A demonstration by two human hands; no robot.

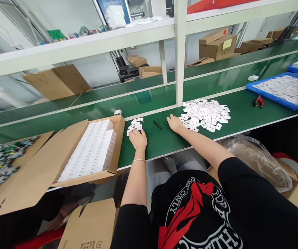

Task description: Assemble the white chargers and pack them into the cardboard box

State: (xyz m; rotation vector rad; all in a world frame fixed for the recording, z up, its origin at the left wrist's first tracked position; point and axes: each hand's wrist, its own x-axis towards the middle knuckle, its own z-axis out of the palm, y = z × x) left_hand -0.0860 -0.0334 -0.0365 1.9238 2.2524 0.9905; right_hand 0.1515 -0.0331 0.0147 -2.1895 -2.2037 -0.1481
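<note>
On a green workbench stands an open carton (116, 145) filled with rows of white blocks (89, 150). Just right of the carton is a small pile of white pieces (135, 125); the left hand (138, 139) lies palm down at its near edge, thumb apart from the fingers. Farther right of the carton, the right hand (174, 123) touches down beside a large heap of white pieces (205, 114) — its fingertips are too small to tell whether they pinch anything. A shelf post (180, 52) rises behind that heap, and red-handled pliers (258, 101) and a blue tray (283, 99) sit farthest from the carton. The white pieces point every way. Between the hands, a slim black tool (157, 125) — perhaps tweezers — lies flat, its long axis slanting from far left to near right.
</note>
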